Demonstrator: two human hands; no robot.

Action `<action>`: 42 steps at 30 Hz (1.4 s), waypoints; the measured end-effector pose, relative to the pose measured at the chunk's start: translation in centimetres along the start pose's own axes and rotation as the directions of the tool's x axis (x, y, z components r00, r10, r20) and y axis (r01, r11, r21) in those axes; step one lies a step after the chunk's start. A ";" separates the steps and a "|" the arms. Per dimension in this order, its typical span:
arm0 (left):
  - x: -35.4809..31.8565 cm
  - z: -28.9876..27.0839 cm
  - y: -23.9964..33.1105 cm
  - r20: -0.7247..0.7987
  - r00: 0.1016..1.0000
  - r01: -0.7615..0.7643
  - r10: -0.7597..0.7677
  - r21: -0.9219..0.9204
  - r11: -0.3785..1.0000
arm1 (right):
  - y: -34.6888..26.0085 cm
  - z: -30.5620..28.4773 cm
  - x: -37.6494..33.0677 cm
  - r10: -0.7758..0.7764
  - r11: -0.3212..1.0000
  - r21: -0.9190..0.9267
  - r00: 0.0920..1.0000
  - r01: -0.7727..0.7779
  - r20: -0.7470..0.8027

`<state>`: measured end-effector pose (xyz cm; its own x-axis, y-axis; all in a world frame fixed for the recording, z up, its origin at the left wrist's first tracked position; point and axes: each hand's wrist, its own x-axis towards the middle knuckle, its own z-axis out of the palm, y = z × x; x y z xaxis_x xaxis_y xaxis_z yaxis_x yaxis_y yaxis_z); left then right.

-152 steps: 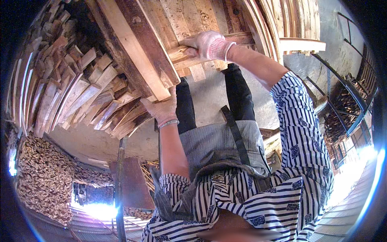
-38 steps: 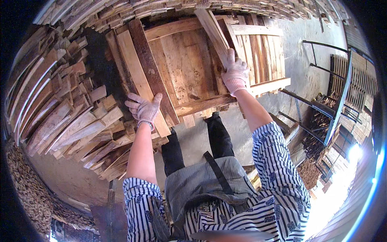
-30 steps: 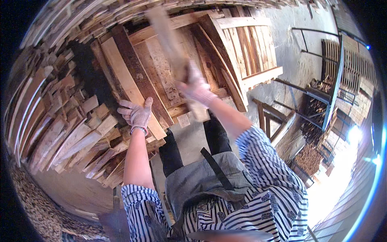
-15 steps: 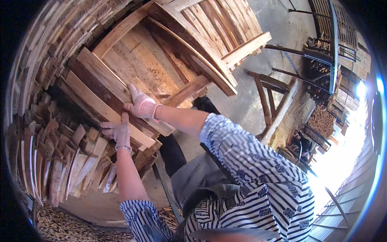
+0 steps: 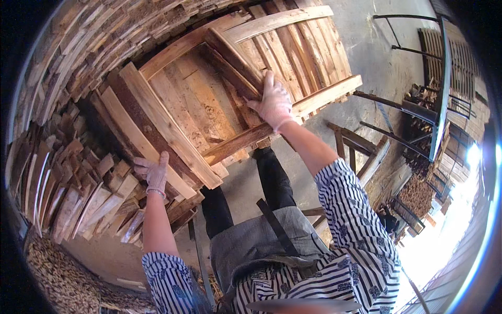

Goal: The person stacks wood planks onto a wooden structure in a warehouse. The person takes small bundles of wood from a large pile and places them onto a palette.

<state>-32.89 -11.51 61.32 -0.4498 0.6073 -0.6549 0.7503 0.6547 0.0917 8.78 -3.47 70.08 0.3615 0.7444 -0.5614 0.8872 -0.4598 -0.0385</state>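
My left hand (image 5: 151, 172), in a pale work glove, rests at the near end of a light wooden plank (image 5: 130, 133). Its thumb lies along the plank and its fingers are apart, pointing left. Farther right, my right hand (image 5: 275, 104), gloved too, grips the near end of a brown wooden plank (image 5: 230, 63) with thumb and fingers on either side. That plank lies slantwise over a wooden frame, whose near crosspiece (image 5: 238, 144) runs under my right hand. Between my hands lies another broad plank (image 5: 162, 125); boards (image 5: 201, 94) show inside the frame.
Stacked timber (image 5: 99, 47) rises along the far left. Loose offcuts (image 5: 89, 193) are heaped beside my left forearm. A row of slats (image 5: 298, 47) lies beyond my right hand. To the right stand a wooden trestle (image 5: 366, 152) and a metal rack (image 5: 439, 94).
My right hand has left the broad plank and moved right to grip the brown plank, whose near end has shifted far and left. My left hand has stayed nearly in place.
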 end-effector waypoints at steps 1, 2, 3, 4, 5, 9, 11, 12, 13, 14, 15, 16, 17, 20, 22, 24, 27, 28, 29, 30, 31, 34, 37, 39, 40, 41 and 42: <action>0.4 0.3 -1.3 0.000 1.000 0.024 -0.024 0.015 1.000 | -0.8 0.5 -1.3 -0.058 0.994 -0.092 0.998 0.057 -0.001; 0.3 0.2 -1.9 -0.006 0.999 0.052 -0.051 0.025 0.998 | -1.6 1.6 -2.2 -0.098 0.993 -0.062 0.995 0.097 -0.016; 0.2 0.3 -1.4 -0.006 0.998 0.065 -0.065 0.025 0.998 | -2.0 2.5 -2.4 -0.128 0.991 -0.040 0.991 0.126 -0.046; -0.1 0.2 -1.1 0.036 0.997 0.069 -0.069 -0.006 0.998 | -1.8 3.7 -2.0 -0.113 0.992 -0.062 0.993 0.110 -0.043; -0.4 -0.3 -1.2 0.066 0.994 0.086 -0.084 -0.035 0.996 | -1.6 3.8 -2.0 -0.164 0.986 0.002 0.986 0.164 -0.041; -1.1 -0.5 -1.1 0.066 0.997 0.042 -0.036 -0.087 0.995 | 2.0 1.8 -1.8 -0.330 0.881 0.365 0.944 0.301 0.018; -1.2 -0.9 -0.8 0.073 0.997 -0.004 0.011 -0.092 0.996 | 1.2 0.7 -3.7 -0.412 0.584 0.796 0.904 0.161 0.119; -1.2 -1.2 0.1 0.106 0.994 0.045 -0.034 -0.097 0.994 | 0.8 2.1 -3.4 -0.463 0.507 0.836 0.884 0.210 0.059; -1.0 -0.7 -0.1 0.091 0.995 0.037 -0.030 -0.075 0.996 | 0.4 4.2 -3.0 -0.509 0.422 0.871 0.861 0.252 -0.002; -0.6 -0.3 -1.1 0.073 0.997 0.038 -0.034 -0.051 0.998 | -1.7 5.4 -2.5 -0.496 0.448 0.886 0.858 0.121 0.133; -0.9 -0.3 -0.8 0.068 0.997 0.026 -0.024 -0.023 0.999 | -3.3 6.5 -1.8 -0.463 0.481 0.877 0.848 -0.004 0.259; -1.2 -0.5 -0.5 0.118 0.992 0.040 -0.032 -0.061 0.997 | -5.9 8.7 -1.8 -0.466 0.520 0.847 0.868 0.110 0.174; -1.1 -0.3 -0.2 0.114 0.992 0.058 -0.054 -0.031 0.998 | -8.4 11.5 -1.6 -0.474 0.553 0.801 0.877 0.227 0.079; -1.2 -0.3 0.6 0.096 0.995 0.048 -0.041 -0.064 0.997 | -11.4 17.2 -2.3 -0.511 0.392 0.919 0.822 -0.039 0.253; -1.4 -0.8 1.4 0.129 0.992 0.010 -0.002 -0.062 0.998 | -12.0 18.7 -1.7 -0.485 0.489 0.872 0.842 0.037 0.236; -1.8 -0.8 0.3 0.101 0.994 0.032 -0.028 -0.037 0.999 | -13.7 18.5 -1.6 -0.447 0.653 0.720 0.887 0.234 0.117; -2.5 -2.0 -4.2 -0.035 0.991 -0.124 0.126 -0.562 0.818 | -16.9 13.1 -6.6 -0.332 0.833 0.498 0.937 0.239 0.106; -3.4 -3.0 -4.0 -0.054 0.999 -0.035 0.001 -0.636 0.771 | -16.2 14.8 -5.0 -0.331 0.805 0.541 0.941 0.242 0.072; -2.7 -1.8 -6.4 0.105 0.994 0.091 -0.005 -0.834 0.544 | -16.6 14.9 -5.0 -0.349 0.737 0.641 0.933 0.216 0.086; -1.8 -0.2 -8.7 0.270 0.963 0.261 -0.007 -0.925 0.276 | -16.4 15.0 -4.4 -0.340 0.726 0.672 0.926 0.146 0.165; -1.7 1.2 -9.9 0.288 0.955 0.277 0.064 -0.950 0.143 | -16.4 15.3 -4.4 -0.330 0.716 0.694 0.911 0.071 0.247; -2.4 -0.3 -7.2 0.341 0.929 0.246 0.144 -0.859 0.448 | -16.4 14.5 -4.4 -0.302 0.765 0.629 0.939 0.134 0.167; -3.0 -2.6 -7.3 0.312 0.936 0.144 0.166 -0.765 0.628 | -18.1 13.3 -6.5 -0.268 0.793 0.603 0.938 0.085 0.220; -2.9 -2.9 -8.6 0.340 0.930 0.200 0.138 -0.786 0.586 | -18.9 14.0 -8.1 -0.254 0.831 0.536 0.958 0.146 0.132; -2.4 -2.4 -8.9 0.340 0.935 0.210 0.101 -0.758 0.617 | -18.6 14.6 -7.9 -0.270 0.829 0.520 0.961 0.204 0.054; -2.8 -1.9 -9.7 0.343 0.938 0.232 0.047 -0.723 0.650 | -18.2 15.5 -8.0 -0.292 0.825 0.504 0.956 0.256 -0.008; -3.9 -4.9 -7.6 0.360 0.930 0.240 0.072 -0.746 0.621 | -17.4 16.3 -7.3 -0.331 0.804 0.483 0.936 0.347 -0.120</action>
<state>-39.17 -16.68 66.85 -0.1900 0.4501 -0.8725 -0.0030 0.8884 0.4590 -13.92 -8.79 61.34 0.0788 0.9072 -0.4133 0.7003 -0.3454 -0.6248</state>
